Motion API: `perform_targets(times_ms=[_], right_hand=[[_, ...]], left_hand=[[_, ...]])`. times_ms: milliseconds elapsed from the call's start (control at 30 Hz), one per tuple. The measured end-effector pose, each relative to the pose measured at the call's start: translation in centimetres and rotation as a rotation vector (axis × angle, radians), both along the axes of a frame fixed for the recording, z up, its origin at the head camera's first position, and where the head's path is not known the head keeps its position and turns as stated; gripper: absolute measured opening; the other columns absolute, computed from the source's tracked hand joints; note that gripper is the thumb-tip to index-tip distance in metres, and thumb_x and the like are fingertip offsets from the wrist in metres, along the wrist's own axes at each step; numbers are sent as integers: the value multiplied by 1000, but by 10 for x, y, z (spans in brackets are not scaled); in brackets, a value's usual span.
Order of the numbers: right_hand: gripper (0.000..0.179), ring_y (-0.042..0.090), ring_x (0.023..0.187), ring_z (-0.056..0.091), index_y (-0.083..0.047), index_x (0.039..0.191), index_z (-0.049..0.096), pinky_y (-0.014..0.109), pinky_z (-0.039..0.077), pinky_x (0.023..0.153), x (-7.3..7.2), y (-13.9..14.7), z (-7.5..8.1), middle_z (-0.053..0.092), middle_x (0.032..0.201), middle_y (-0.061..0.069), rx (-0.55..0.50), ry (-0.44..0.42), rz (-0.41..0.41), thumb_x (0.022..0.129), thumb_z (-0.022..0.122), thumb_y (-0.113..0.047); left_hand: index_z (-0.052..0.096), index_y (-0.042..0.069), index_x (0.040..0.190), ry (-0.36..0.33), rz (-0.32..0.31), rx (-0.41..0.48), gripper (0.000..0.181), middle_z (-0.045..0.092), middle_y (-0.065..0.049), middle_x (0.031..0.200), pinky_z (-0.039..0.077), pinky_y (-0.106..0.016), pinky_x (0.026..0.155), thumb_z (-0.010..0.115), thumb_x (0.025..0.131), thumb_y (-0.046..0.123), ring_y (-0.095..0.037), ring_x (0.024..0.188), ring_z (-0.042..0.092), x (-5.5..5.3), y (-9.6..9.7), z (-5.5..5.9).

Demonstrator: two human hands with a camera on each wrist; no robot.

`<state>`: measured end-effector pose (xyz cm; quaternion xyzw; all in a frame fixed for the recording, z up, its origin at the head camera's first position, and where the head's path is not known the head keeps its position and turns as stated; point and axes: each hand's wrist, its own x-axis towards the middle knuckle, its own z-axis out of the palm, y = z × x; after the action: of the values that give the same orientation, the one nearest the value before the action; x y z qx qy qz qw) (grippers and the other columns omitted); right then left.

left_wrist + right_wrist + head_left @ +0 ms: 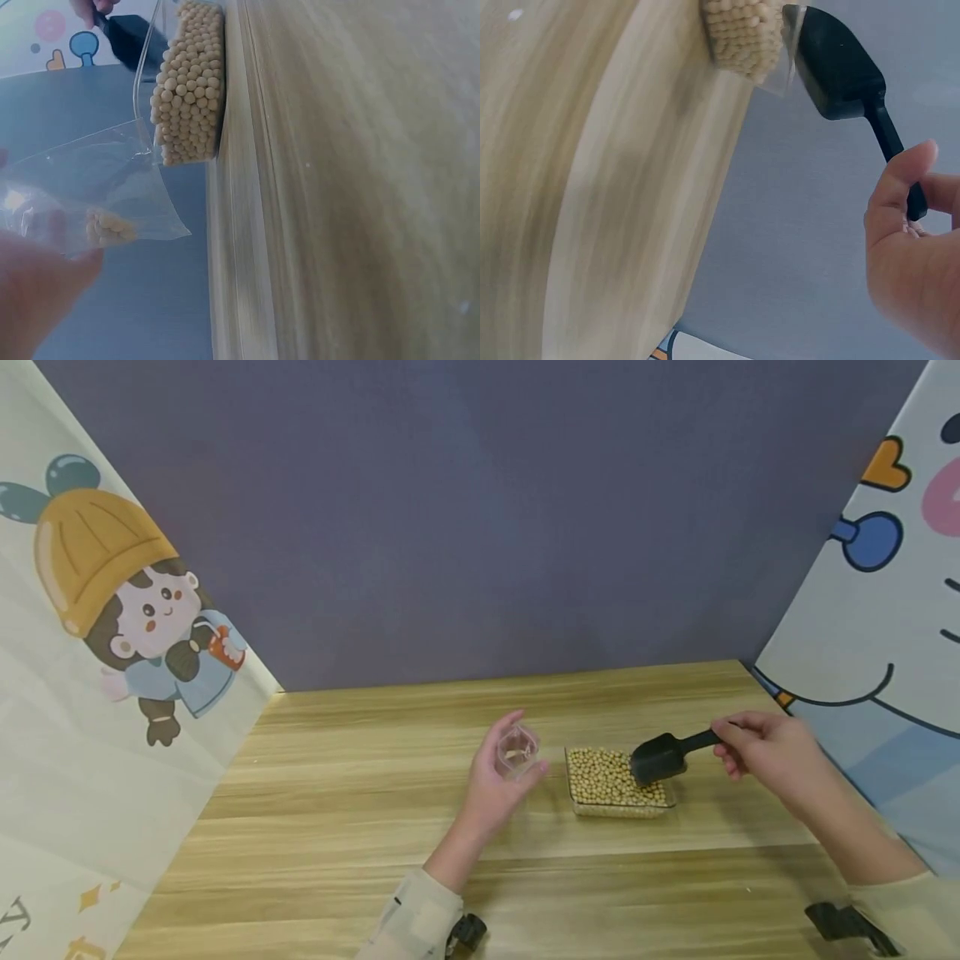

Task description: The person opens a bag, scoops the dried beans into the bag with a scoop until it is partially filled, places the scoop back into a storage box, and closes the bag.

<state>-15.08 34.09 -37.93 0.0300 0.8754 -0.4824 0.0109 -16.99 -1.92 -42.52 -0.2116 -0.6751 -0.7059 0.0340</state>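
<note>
My left hand [497,781] holds a small clear plastic bag [517,750] by its sides, its mouth spread between thumb and fingers. In the left wrist view a few pale soybeans [110,228] lie at the bottom of the bag [112,180]. A clear rectangular container [622,811] full of soybeans [603,775] stands on the table to the right of that hand. My right hand [772,756] grips the handle of a black scoop [660,758], whose tip dips to the beans at the container's right side. The right wrist view shows the scoop [844,67] from below.
The wooden table [337,827] runs back to a dark grey-blue wall panel [450,527]. Printed cartoon panels stand at the left [75,760] and right [840,635]. A black wrist strap device [467,933] sits at the left sleeve.
</note>
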Motion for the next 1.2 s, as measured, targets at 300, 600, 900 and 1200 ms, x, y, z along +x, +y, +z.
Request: perform_targets(times_ms=[300,600,900,1200], right_hand=[[54,16,66,68,11,133,61,33,61,61,0,-1,-10,71,81,-2,43,15,-11,113,49,-39],[55,9,68,68,18,137,55,30,64,64,-2,-7,-21,72,81,-4,-50,-36,-14,113,50,-32],[53,12,69,68,17,135,56,33,64,65,2,-12,-39,73,84,2,-98,-79,-25,113,51,-32],[50,11,67,65,18,137,55,33,62,61,5,-18,-54,71,85,6,-125,-93,-11,112,53,-25]], left_hand=[[43,7,157,-5,-2,-2,75,62,-26,127,49,-46,116,75,89,-3,-19,116,60,1,0,1],[44,8,157,-11,-4,-6,76,62,-27,128,51,-43,114,76,88,-3,-22,117,60,1,-1,3],[44,5,156,-9,-13,9,76,61,-31,128,47,-56,116,75,88,-5,-35,119,59,1,0,5],[45,8,156,-21,-2,-20,75,62,-26,127,50,-47,113,76,88,-2,-25,117,60,2,-1,7]])
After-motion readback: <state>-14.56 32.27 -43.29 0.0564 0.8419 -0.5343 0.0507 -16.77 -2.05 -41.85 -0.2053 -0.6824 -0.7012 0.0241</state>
